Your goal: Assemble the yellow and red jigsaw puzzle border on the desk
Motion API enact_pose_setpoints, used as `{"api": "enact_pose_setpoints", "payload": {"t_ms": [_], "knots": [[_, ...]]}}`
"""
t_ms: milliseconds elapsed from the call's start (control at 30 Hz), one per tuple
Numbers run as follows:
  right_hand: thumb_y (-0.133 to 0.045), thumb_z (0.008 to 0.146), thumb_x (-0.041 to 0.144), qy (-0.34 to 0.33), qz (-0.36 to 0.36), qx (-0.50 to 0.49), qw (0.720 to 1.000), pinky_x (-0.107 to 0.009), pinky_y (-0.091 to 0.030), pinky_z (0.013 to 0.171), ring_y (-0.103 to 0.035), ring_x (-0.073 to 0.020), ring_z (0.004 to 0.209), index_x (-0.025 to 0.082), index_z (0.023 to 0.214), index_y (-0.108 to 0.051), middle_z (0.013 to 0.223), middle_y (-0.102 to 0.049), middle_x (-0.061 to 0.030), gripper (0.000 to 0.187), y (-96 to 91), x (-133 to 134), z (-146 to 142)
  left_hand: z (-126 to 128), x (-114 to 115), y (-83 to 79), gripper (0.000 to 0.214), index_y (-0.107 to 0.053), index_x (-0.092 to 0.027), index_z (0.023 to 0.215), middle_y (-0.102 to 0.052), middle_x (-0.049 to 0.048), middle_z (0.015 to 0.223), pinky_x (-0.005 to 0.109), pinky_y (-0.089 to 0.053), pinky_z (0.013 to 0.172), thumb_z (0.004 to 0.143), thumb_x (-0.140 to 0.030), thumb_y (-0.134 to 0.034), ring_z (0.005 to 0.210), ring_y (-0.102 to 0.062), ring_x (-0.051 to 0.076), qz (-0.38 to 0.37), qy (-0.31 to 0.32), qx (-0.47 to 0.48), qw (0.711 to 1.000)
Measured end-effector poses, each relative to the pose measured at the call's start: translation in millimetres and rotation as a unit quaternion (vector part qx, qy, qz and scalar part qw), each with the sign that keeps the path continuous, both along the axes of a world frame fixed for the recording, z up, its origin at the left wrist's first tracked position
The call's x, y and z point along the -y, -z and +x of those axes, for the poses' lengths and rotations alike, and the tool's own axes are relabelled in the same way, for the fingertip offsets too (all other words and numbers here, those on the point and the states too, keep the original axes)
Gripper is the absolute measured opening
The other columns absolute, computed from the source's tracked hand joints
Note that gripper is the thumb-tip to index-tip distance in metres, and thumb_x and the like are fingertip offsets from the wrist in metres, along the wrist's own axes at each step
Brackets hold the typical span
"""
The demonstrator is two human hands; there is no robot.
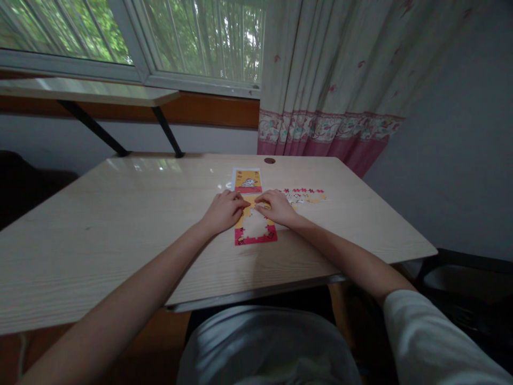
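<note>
A small jigsaw puzzle frame (255, 235) with a pink and yellow border lies on the pale wooden table (120, 230). Its middle shows bare white. My left hand (223, 211) and my right hand (276, 206) rest on the frame's upper edge, fingertips meeting and pressed down on a yellow piece (251, 201). Both hands have their fingers curled. A reference card (247, 180) with the yellow picture lies just beyond the frame. Several loose puzzle pieces (304, 195) lie in a row to the right of my right hand.
A round cable hole (270, 160) sits near the table's far edge. Behind stand a window (132, 37), a shelf on black brackets (88, 91) and a floral curtain (328, 80). A dark chair or bin (460, 289) is low on the right.
</note>
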State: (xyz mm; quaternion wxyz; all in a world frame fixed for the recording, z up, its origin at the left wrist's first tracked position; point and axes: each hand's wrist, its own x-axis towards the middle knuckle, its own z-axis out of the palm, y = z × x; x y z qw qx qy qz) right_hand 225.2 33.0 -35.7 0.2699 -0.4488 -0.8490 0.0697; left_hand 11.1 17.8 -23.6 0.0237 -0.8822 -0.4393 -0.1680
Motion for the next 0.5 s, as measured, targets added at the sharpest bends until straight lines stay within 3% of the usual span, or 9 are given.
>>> {"api": "enact_pose_setpoints", "payload": {"t_ms": [500], "knots": [[-0.063,0.087,0.028,-0.014,0.015,0.01,1.0,-0.035,-0.038,0.087,-0.059,-0.02,0.092,0.021,0.092,-0.074,0.096,-0.072,-0.0049,0.014,1.2,-1.3,-0.6,5.5,5.7,-4.6,0.036,-0.07,-0.024,0.114,-0.063,0.0106,0.108,0.044,-0.042,0.083,0.088,-0.023,-0.045,0.1,-0.053,0.03,0.014,0.003,-0.027,1.0]]}}
